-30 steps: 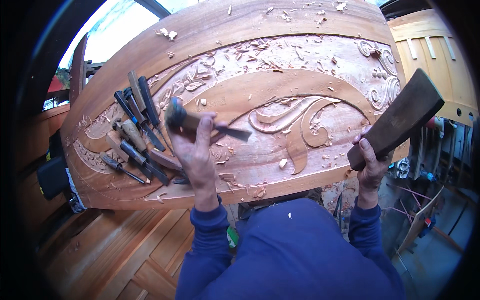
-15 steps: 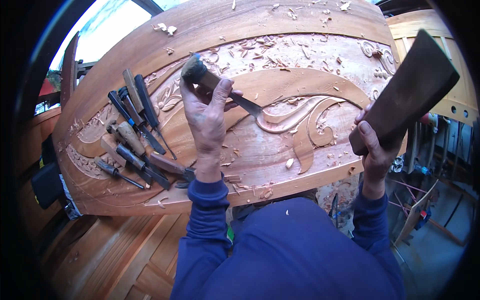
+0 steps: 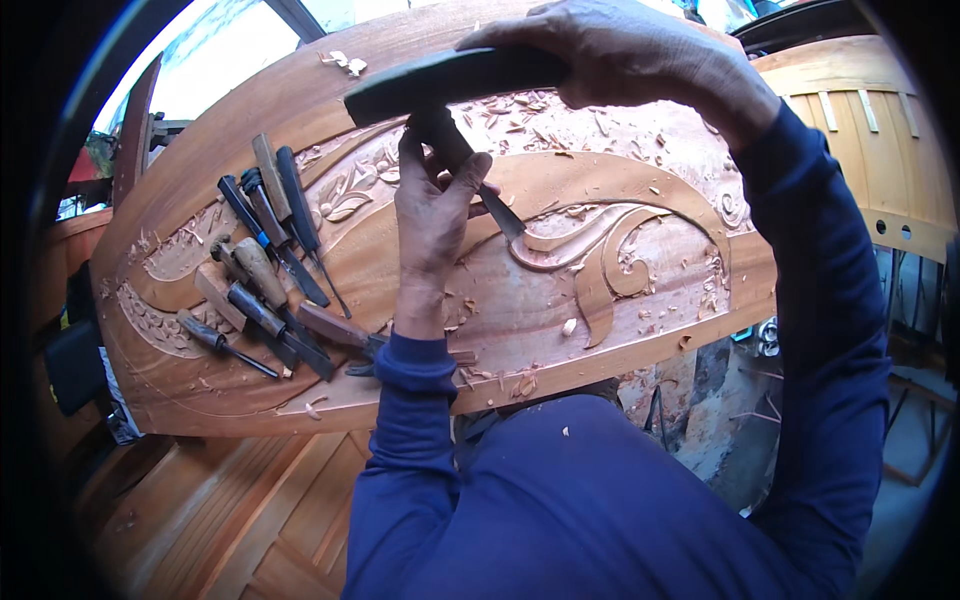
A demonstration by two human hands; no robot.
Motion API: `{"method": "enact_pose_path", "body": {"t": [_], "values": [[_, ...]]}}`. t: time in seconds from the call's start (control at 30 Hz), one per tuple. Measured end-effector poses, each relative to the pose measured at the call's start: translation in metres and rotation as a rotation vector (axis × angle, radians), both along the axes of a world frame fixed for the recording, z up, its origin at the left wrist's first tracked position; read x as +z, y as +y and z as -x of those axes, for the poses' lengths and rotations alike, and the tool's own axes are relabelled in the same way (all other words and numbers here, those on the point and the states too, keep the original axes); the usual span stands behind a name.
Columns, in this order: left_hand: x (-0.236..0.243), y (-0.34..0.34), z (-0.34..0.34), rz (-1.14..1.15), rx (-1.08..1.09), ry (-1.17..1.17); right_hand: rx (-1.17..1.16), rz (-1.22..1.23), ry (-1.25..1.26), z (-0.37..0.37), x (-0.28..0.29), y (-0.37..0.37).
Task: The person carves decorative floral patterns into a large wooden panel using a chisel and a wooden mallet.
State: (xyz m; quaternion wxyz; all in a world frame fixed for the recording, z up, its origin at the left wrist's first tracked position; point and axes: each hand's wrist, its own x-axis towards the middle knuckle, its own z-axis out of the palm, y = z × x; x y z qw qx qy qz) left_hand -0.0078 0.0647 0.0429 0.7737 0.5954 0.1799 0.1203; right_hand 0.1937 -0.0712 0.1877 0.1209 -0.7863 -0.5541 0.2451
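Observation:
My left hand grips a chisel upright and tilted, its blade tip on the edge of a carved scroll in the wooden panel. My right hand holds a long, dark, flat wooden block level across the top of the chisel handle; I cannot tell whether they touch. A pile of carving chisels and gouges lies on the panel to the left of my left hand. Loose pale shavings are scattered over the carved background.
Behind at the right stands a pale slatted wooden piece, with metal bars below it. Panelled woodwork lies below the bench at lower left. A dark object sits beside the panel's left end, and a bright window is at upper left.
My right hand has swung the dark block up and leftward, turning it level over the chisel. My left hand has shifted up and right, setting the blade on the scroll at a steeper angle.

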Motion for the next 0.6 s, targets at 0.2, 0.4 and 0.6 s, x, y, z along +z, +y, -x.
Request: {"method": "enact_pose_path", "body": {"t": [0.2,0.4,0.6], "values": [[-0.006,-0.001,0.002,-0.028,-0.002,0.029,-0.446,-0.422,0.31,0.007,-0.007,0.024],[-0.012,-0.005,0.004,0.133,0.033,-0.037,0.092,0.029,-0.004,-0.01,0.002,0.027],[-0.014,-0.004,0.007,0.124,0.039,-0.014,-0.271,-0.388,0.157,0.013,-0.009,0.044]]}}
